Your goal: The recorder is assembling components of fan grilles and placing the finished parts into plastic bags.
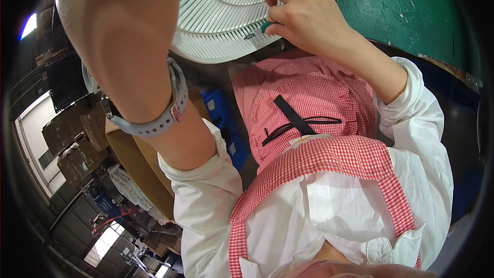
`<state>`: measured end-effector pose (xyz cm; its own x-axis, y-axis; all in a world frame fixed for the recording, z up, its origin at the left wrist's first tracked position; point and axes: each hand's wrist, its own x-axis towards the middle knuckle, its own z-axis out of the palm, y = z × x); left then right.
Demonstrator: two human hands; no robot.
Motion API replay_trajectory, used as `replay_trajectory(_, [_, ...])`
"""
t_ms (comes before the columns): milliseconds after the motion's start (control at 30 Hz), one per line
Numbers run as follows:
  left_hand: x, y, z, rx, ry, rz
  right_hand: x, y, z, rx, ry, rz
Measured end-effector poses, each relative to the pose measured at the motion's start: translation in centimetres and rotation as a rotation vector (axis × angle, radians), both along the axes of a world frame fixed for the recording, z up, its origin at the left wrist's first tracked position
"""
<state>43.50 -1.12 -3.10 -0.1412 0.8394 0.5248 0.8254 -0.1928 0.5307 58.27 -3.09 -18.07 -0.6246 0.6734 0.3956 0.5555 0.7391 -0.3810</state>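
A white fan guard with fine radial ribs lies on the green tabletop and overhangs its near edge. My right hand is closed over the guard, its fingers curled around a slim dark green tool. Most of that tool is hidden by the fist; a small greyish piece shows past it, by the guard's rim. Large and close in the upper left, my left hand is raised in front of the guard's left part. Its fingers lie out of the picture. A watch with a grey strap circles that wrist.
The green tabletop spreads to the right, with a worn edge. An open cardboard box stands at my left, beside a blue crate. Stacked brown cartons stand farther left. My red checked apron is close to the table edge.
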Motion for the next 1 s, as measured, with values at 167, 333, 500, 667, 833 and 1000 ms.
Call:
replay_trajectory(167, [-0.2, -0.7, 0.2, 0.007, 0.027, 0.015, -0.1, 0.3, -0.4, 0.092, 0.082, -0.011])
replay_trajectory(333, [-0.5, -0.7, 0.1, 0.013, 0.048, 0.029, 1.2, 0.1, -0.5, 0.037, 0.054, 0.007])
replay_trajectory(500, [-1.0, -0.2, 0.0, 0.012, 0.066, 0.020, 1.1, -0.2, -0.5, -0.050, 0.022, 0.055])
replay_trajectory(667, [-1.2, -0.2, 0.1, 0.019, 0.095, 0.028, 0.5, 0.0, -0.3, -0.003, 0.015, 0.021])
replay_trajectory(833, [-1.5, 0.0, 0.1, 0.025, 0.122, 0.036, 0.2, 0.3, -0.6, 0.042, 0.025, 0.009])
replay_trajectory(1000, [-2.0, 0.4, 0.0, 0.032, 0.146, 0.039, 0.3, 0.6, -1.1, 0.098, 0.070, -0.006])
